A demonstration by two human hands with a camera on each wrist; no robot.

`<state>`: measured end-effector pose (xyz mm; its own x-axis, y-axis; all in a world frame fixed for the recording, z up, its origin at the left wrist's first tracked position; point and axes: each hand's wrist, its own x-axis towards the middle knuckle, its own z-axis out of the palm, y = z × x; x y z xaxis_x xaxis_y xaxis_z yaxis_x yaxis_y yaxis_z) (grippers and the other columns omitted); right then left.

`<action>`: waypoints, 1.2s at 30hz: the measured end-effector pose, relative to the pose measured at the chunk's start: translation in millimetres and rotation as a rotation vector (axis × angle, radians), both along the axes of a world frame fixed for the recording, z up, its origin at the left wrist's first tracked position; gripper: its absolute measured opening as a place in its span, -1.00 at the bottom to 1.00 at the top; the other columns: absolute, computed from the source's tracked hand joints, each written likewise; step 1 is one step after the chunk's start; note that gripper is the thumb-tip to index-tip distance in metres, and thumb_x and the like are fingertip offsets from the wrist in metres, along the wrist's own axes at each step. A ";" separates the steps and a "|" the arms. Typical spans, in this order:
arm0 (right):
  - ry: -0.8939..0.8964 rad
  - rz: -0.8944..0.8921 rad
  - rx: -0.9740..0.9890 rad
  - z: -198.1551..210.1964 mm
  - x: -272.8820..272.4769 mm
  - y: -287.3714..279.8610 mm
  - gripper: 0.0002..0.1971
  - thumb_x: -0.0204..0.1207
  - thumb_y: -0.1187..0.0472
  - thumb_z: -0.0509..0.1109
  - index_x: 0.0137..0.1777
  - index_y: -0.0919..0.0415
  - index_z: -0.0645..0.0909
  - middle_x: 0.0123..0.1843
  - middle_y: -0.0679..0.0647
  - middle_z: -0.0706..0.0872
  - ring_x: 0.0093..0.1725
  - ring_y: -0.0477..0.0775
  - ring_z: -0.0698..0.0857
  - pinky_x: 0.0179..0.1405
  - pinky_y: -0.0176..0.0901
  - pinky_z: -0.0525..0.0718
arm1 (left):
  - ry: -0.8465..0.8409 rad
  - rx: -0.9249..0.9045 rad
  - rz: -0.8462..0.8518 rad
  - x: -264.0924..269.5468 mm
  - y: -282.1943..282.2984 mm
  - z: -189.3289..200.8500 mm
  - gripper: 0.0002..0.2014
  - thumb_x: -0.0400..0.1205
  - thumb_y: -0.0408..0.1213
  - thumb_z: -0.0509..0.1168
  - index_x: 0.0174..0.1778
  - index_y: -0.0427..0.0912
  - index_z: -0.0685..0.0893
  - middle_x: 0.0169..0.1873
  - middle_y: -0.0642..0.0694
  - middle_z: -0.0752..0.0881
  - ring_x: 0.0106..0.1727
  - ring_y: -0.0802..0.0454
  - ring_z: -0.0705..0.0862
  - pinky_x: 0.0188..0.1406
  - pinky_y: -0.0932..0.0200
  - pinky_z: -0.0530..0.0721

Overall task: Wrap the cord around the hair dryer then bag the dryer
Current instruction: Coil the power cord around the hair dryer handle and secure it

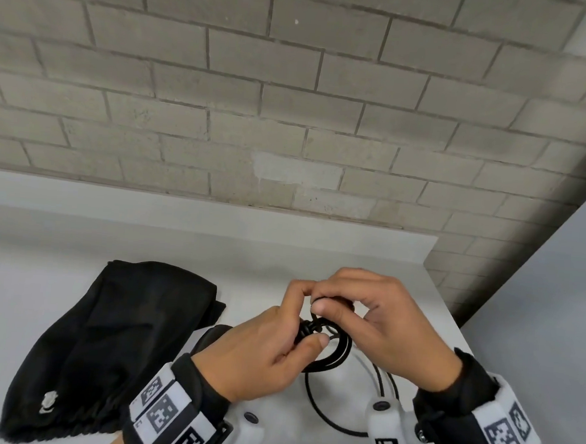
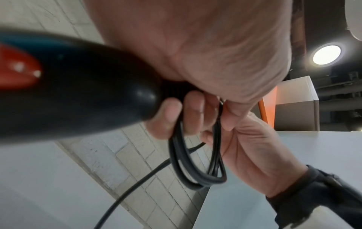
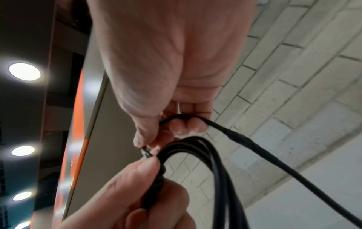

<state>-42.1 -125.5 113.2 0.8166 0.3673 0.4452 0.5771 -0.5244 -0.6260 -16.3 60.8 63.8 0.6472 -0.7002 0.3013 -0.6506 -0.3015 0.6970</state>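
Nearest you, a slack run of the thin black rubber cord (image 1: 311, 399) curves loose over the white tabletop (image 1: 43, 241) between your wrists, so the winding is not finished. If you pull the next turn without minding that slack, it could snag on a wrist mount or drag across the table edge.

Your left hand (image 1: 263, 350) curls round the end of the glossy black plastic hair dryer with a red patch (image 2: 58, 86), its fingers (image 2: 192, 113) also pinning the bundled loops. Your right hand (image 1: 375, 316) pinches the cord between thumb and forefinger just above those loops, close to the left. The dryer is lifted off the table, mostly hidden under your left hand in the head view.

The likelier fault, I judge: loosen either pinch and the springy coils fan open, undoing the turns. The smooth dryer shell may also slip in your palm.

Further left lies the limp black fabric drawstring bag (image 1: 112, 341), flat, its mouth not visibly open; you may need both hands for it.

Count: one dryer, one cord with about three loops gathered, one bag, two hands.
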 end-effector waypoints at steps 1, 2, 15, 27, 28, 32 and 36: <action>0.049 -0.034 0.037 -2.1 -0.7 1.0 -0.92 0.60 0.22 0.43 -0.08 0.12 0.76 -0.26 -0.05 0.72 -0.25 0.05 0.67 -0.19 -0.14 0.65 | 0.015 -0.019 0.008 -0.1 -0.3 -1.1 -0.64 0.74 -0.13 0.18 0.36 0.04 0.17 -0.57 0.00 0.42 -0.56 0.08 0.39 -0.51 0.35 0.29; 0.094 -0.060 0.064 -3.9 -1.5 2.3 -0.91 0.63 0.20 0.40 -0.09 0.11 0.72 -0.26 -0.03 0.73 -0.24 0.05 0.69 -0.16 -0.11 0.67 | 0.035 -0.050 0.016 0.2 -0.9 -1.6 -0.61 0.74 -0.14 0.19 0.38 0.10 0.15 -0.57 0.01 0.43 -0.57 0.10 0.39 -0.51 0.36 0.30; 0.339 -0.138 0.477 -6.6 -5.0 8.2 -0.80 0.56 0.02 0.43 -0.23 0.08 0.63 -0.58 0.01 0.37 -0.56 -0.02 0.22 -0.54 -0.22 0.27 | 0.284 -0.442 -0.018 -8.9 -11.2 -5.6 -0.51 0.62 -0.18 0.41 0.33 0.04 0.25 -0.52 0.11 0.46 -0.48 0.15 0.43 -0.33 0.28 0.49; 0.376 -0.211 0.597 -9.9 -4.0 7.5 -0.74 0.51 0.04 0.46 -0.21 0.25 0.61 -0.61 -0.01 0.30 -0.54 0.06 0.15 -0.51 -0.07 0.14 | 0.149 -0.525 0.176 -17.9 -26.3 -20.2 -0.79 0.69 0.07 0.20 0.11 0.05 0.56 -0.39 0.12 0.63 -0.39 0.13 0.56 -0.35 0.13 0.60; 0.368 -0.208 0.601 -10.0 -3.7 8.7 -0.76 0.50 0.04 0.44 -0.22 0.23 0.61 -0.62 -0.03 0.29 -0.57 0.02 0.16 -0.54 -0.14 0.16 | 0.169 -0.551 0.174 -17.4 -26.8 -20.7 -0.79 0.68 0.06 0.22 0.10 0.05 0.56 -0.41 0.07 0.65 -0.39 0.08 0.60 -0.32 0.03 0.65; 0.162 -0.244 0.528 -16.7 -2.7 14.8 -0.83 0.56 0.03 0.41 -0.21 0.07 0.64 -0.60 -0.05 0.37 -0.59 0.01 0.27 -0.58 -0.18 0.29 | 0.359 -0.705 0.088 -15.7 -24.4 -17.7 -0.73 0.60 -0.13 0.36 0.07 -0.23 0.57 -0.41 -0.13 0.74 -0.42 -0.10 0.73 -0.22 -0.11 0.78; -0.063 -0.278 0.470 -30.0 2.0 18.6 -0.88 0.60 0.07 0.39 -0.14 0.04 0.64 -0.49 -0.10 0.58 -0.55 -0.06 0.51 -0.51 -0.26 0.53 | 0.568 -0.781 -0.022 -8.7 -16.8 -14.3 -0.54 0.46 -0.17 0.56 0.04 -0.40 0.53 -0.35 -0.24 0.79 -0.48 -0.13 0.76 -0.26 0.01 0.78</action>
